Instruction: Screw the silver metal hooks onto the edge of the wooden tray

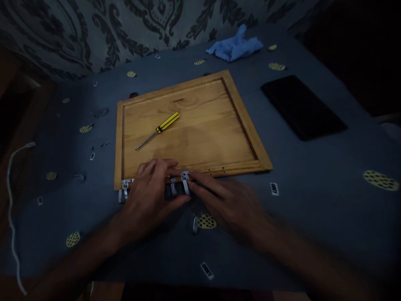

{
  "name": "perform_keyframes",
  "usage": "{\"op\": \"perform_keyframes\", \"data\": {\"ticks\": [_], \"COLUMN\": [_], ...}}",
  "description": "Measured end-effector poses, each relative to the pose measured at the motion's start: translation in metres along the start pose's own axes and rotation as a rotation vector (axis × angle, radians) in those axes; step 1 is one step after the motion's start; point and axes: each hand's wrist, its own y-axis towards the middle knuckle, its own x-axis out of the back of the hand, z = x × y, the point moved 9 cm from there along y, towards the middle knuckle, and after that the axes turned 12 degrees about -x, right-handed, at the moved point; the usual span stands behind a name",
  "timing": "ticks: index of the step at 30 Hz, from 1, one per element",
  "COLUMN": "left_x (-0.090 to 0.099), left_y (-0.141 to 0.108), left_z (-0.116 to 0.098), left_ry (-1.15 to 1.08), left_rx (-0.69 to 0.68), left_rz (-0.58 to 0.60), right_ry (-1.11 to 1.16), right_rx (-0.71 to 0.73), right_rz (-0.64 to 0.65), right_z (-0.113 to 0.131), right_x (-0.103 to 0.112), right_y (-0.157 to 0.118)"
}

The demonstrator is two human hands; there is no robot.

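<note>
White cable [11,221]: runs along the left edge of your counter [46,221], which has a dark blue, pineapple-printed cover.
Small screws [102,145]: scattered on the cover, left of the panel and well apart from your fingers.
Left bracket [125,184]: silvery metal, at the near left corner of the panel, just beside your left hand.
Left hand [144,188]: partly open, fingers bent over the panel's near edge, thumb stretched toward the right bracket; you cover what lies beneath, so I cannot tell how firm a hold you have.
Screwdriver [168,122]: yellow-and-black handle, lying slantwise on the panel beyond your left hand.
Middle bracket [173,184]: on the near edge, between your two hands.
Right bracket [184,179]: on the same edge, with your right fingertips against it.
Wooden panel [206,133]: flat before you, raised frame around its board, small dark holes in the near rail.
Loose metal piece [195,224]: on the cover, just below your hands.
Right hand [232,205]: index finger extended, thumb hidden; I cannot tell whether you pinch the bracket.
Blue cloth [234,46]: crumpled beyond the panel.
Black tablet-like slab [303,106]: flat to your right.
</note>
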Motion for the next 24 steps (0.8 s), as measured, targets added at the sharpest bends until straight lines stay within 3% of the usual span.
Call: {"op": "perform_keyframes", "data": {"ticks": [12, 24], "left_x": [-0.0004, -0.0016], "left_y": [0.0026, -0.0001], "left_z": [0.0009, 0.0021], "left_ry": [-0.006, -0.023], "left_rx": [0.002, 0.03], "left_rz": [-0.001, 0.024], "right_ry": [-0.035, -0.01], "right_rx": [0.02, 0.032], "right_rz": [-0.032, 0.015], "right_z": [0.0014, 0.0034], "right_x": [-0.0023, -0.0014], "right_y": [-0.0036, -0.0018]}}
